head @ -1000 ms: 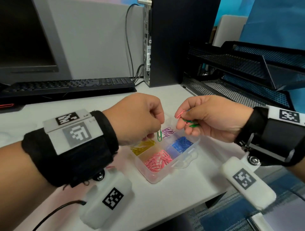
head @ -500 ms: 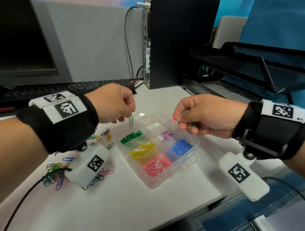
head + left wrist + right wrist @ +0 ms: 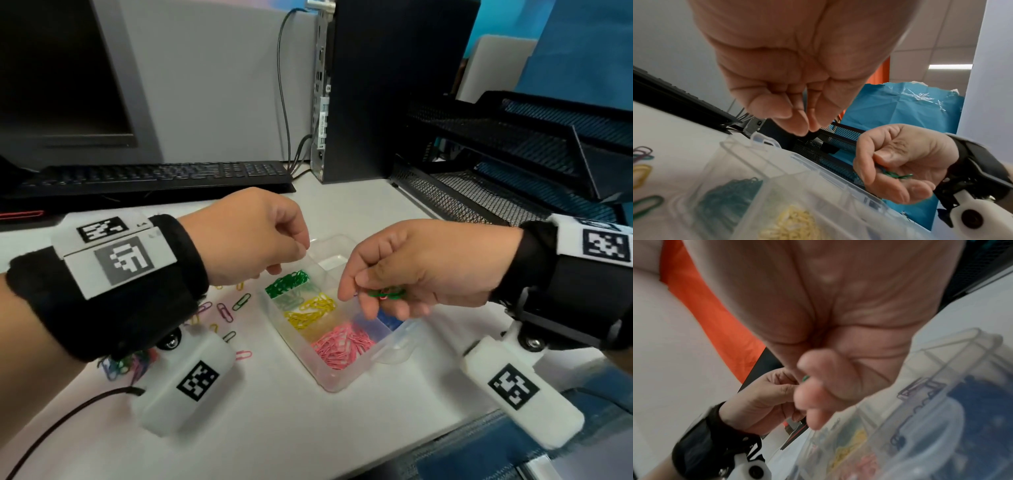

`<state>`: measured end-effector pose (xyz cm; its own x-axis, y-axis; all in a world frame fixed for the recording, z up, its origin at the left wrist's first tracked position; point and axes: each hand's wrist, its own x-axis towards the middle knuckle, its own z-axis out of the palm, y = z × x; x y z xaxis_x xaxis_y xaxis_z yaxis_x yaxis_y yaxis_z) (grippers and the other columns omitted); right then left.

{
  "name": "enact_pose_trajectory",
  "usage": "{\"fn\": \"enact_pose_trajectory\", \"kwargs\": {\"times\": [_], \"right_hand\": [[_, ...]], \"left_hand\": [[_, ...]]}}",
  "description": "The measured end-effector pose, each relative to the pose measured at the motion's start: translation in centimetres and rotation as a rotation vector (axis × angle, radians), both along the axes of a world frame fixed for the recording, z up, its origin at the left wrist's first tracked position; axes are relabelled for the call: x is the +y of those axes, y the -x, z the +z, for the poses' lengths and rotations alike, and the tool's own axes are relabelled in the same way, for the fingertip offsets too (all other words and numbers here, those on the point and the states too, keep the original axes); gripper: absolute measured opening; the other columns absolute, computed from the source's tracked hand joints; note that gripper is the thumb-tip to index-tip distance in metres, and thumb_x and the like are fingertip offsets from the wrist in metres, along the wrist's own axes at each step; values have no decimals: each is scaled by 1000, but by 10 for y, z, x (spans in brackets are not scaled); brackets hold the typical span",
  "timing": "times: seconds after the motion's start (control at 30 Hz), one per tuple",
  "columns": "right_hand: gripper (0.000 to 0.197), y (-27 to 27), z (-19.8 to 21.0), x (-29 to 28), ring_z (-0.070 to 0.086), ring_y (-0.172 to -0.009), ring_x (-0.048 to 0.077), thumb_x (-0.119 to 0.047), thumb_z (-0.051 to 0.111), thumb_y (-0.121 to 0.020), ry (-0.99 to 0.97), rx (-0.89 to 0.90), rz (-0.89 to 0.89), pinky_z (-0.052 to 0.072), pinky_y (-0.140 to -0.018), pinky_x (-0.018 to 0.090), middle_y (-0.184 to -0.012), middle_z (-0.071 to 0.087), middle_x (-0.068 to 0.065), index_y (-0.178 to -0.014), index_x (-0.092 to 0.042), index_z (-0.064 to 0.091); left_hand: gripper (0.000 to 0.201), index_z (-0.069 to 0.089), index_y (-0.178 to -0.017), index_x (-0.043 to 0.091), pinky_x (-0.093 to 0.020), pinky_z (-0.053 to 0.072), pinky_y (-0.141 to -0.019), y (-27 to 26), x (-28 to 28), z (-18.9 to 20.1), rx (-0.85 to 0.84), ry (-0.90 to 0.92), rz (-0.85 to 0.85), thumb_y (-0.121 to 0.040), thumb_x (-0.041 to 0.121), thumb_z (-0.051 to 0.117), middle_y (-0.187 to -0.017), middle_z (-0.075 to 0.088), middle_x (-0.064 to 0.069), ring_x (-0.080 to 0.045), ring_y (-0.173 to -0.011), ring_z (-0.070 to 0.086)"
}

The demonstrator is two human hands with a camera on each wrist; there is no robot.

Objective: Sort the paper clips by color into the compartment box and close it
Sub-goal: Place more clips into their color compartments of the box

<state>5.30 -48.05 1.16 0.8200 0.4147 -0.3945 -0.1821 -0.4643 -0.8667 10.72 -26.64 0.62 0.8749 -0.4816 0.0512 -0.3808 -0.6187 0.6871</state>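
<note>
we see the clear compartment box (image 3: 337,383) sitting open on the white desk (image 3: 267,428), its lid (image 3: 394,349) folded back on the right side. inside it, green paper clips (image 3: 287,282) fill a far-left compartment, yellow paper clips (image 3: 310,310) the one next to it, pink paper clips (image 3: 342,344) the nearest one, and blue paper clips (image 3: 390,320) peek out under our right hand. our left hand (image 3: 253,236) hovers above the far-left end of the box with fingers curled and fingertips (image 3: 797,123) pressed together; we see nothing held between them. our right hand (image 3: 418,267) hangs over the right side of the box, fingers curled around a small bunch of clips (image 3: 385,293), mostly green with a bit of pink. loose mixed clips (image 3: 224,310) lie scattered on the desk left of the box, partly hidden by the left wrist. a keyboard (image 3: 154,173) and computer tower (image 3: 390,89) stand behind.
</note>
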Motion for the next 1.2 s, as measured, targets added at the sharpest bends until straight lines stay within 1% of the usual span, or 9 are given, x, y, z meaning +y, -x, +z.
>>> {"fn": "enact_pose_trajectory", "kwargs": {"times": [0.17, 0.37, 0.53, 0.63, 0.77, 0.87, 1.0, 1.13, 1.2], "right_hand": [[32, 0, -1, 1, 55, -54, 20, 15, 37, -90, -89, 94, -35, 49, -43, 22, -84, 65, 22, -98, 3, 66], [20, 6, -9, 7, 60, -53, 19, 13, 45, -92, -185, 69, -124, 51, -44, 21, -84, 65, 25, -97, 2, 60], [27, 7, -19, 15, 64, -55, 21, 19, 45, -88, -308, 101, -181, 56, -47, 23, -82, 63, 21, -110, 8, 56], [26, 9, -22, 19, 61, -58, 24, 21, 47, -85, -334, 61, -250, 59, -53, 28, -80, 62, 20, -96, 0, 60], [29, 11, -28, 23, 53, -87, 36, 21, 45, -85, -374, 42, -333, 62, -65, 37, -93, 57, 27, -87, -4, 60], [29, 11, -27, 25, 54, -92, 38, 21, 42, -84, -396, 44, -364, 58, -77, 46, -94, 59, 28, -92, 0, 60], [35, 13, -24, 25, 58, -90, 42, 21, 38, -84, -418, 52, -361, 58, -74, 49, -96, 60, 30, -103, 0, 59], [32, 16, -19, 22, 62, -67, 35, 20, 37, -84, -463, 61, -382, 61, -55, 36, -92, 58, 28, -95, 0, 59], [29, 17, -19, 21, 61, -65, 34, 18, 38, -86, -481, 65, -389, 60, -52, 33, -92, 56, 27, -93, 0, 59]], "left_hand": [[8, 70, -77, 19, -28, 46, -51, 6, -1, -1, 56, 54, -26, -82, 13, 69, -68, 68, 0, -14, -61, 66], [3, 69, -76, 19, -27, 44, -51, 31, -7, 0, 118, 98, -136, -79, 18, 68, -60, 64, 3, -12, -57, 61], [11, 67, -76, 20, -30, 50, -61, 59, -22, -2, -107, 1, -179, -74, 26, 75, -67, 65, 4, -8, -59, 56], [21, 63, -73, 19, -33, 49, -63, 67, -28, -5, -201, -79, -127, -73, 38, 73, -67, 63, 5, -9, -64, 57], [26, 63, -76, 20, -34, 48, -68, 70, -31, -6, -260, -160, -91, -75, 46, 67, -73, 63, 5, -11, -71, 57], [25, 62, -76, 20, -33, 48, -70, 69, -34, -5, -311, -224, -88, -76, 45, 61, -77, 61, 5, -14, -76, 57], [13, 60, -73, 22, -31, 45, -69, 64, -35, -4, -347, -238, -89, -81, 31, 63, -80, 52, 7, -14, -76, 53], [10, 61, -74, 23, -34, 46, -73, 59, -34, -1, -382, -241, -140, -81, 29, 65, -84, 52, 7, -12, -76, 53], [11, 60, -73, 23, -35, 47, -73, 58, -35, 1, -405, -265, -157, -80, 29, 66, -84, 54, 7, -12, -76, 54]]}}
